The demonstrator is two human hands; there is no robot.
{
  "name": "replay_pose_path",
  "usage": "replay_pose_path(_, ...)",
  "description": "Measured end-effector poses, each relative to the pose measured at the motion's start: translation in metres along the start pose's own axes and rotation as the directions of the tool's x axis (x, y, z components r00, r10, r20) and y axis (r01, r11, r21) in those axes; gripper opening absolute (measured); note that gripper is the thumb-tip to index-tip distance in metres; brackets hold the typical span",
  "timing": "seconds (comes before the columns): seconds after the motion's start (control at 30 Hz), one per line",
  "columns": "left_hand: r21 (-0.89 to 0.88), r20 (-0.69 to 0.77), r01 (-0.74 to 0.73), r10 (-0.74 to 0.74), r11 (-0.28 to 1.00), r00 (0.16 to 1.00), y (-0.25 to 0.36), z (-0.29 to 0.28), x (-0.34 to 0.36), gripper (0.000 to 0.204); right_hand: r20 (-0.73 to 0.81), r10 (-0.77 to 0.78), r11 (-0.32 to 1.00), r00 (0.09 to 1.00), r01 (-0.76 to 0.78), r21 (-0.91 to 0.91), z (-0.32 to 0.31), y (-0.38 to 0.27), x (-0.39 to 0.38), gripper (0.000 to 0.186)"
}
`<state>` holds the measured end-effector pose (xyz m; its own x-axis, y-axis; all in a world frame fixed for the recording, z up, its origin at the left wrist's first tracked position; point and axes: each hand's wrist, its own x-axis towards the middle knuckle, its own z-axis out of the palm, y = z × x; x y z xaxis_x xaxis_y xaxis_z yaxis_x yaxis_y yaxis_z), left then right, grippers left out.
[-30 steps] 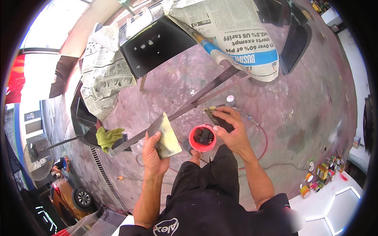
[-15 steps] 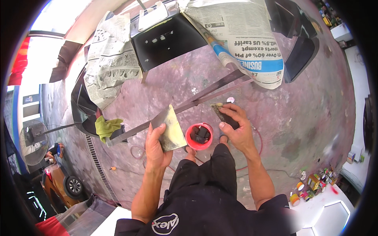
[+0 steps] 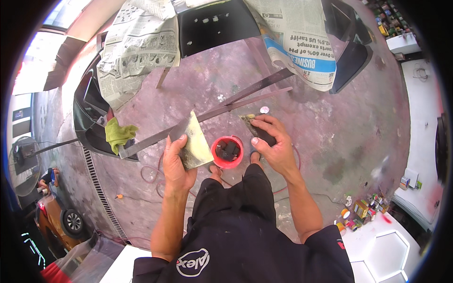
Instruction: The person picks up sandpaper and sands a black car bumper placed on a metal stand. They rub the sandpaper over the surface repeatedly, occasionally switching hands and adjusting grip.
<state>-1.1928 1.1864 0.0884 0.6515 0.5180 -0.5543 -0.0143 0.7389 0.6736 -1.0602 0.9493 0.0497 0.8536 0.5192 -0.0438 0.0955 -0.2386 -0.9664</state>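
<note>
My left hand point(image 3: 177, 162) grips a flat board point(image 3: 197, 144) smeared with pale yellow putty, its thumb on top. In my right hand point(image 3: 279, 146) is a dark putty spreader point(image 3: 262, 132) with yellowish paste along its far edge. The two tools are apart, one on each side of a red bucket point(image 3: 227, 165) on the floor. Dark pieces lie inside the bucket. Farther off, a black panel point(image 3: 207, 35) bears several pale spots. Newspaper sheets point(image 3: 137, 59) cover the parts on either side of it.
Metal bars point(image 3: 174, 123) cross in front of me under the panel. A green cloth point(image 3: 119, 134) hangs at their left end. A thin hose point(image 3: 150, 174) lies around my feet. Cans and tape rolls crowd a white table point(image 3: 377, 236) at the lower right. A floor drain point(image 3: 101, 195) runs on the left.
My view has shifted, so the panel, newspaper and bucket sit a little higher and the bucket farther left. Both hands keep the same holds on the board and spreader.
</note>
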Motion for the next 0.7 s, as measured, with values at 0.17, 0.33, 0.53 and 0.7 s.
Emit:
replay_pose_path(0.17, -0.03, -0.012, -0.011, 0.011, 0.999, 1.0, 0.009, -0.011, -0.013, 0.03, -0.025, 0.005, 1.0, 1.0, -0.005, -0.006, 0.019, -0.014, -0.01, 0.044)
replay_pose_path(0.33, -0.028, -0.009, -0.015, 0.015, 1.0, 1.0, 0.012, -0.036, -0.016, 0.03, -0.124, -0.011, 1.0, 0.992, 0.007, -0.028, 0.024, -0.016, -0.013, 0.045)
replay_pose_path(0.53, -0.019, -0.029, -0.03, 0.029, 0.999, 0.999, 0.016, -0.056, -0.023, 0.022, -0.198, 0.072, 0.994, 0.977, -0.054, 0.092, 0.03, -0.023, -0.012, 0.045)
replay_pose_path(0.7, 0.0, -0.055, -0.042, 0.042, 0.999, 0.998, 0.02, -0.044, -0.033, 0.021, -0.166, 0.041, 0.992, 0.985, -0.02, 0.128, 0.034, -0.015, -0.019, 0.046)
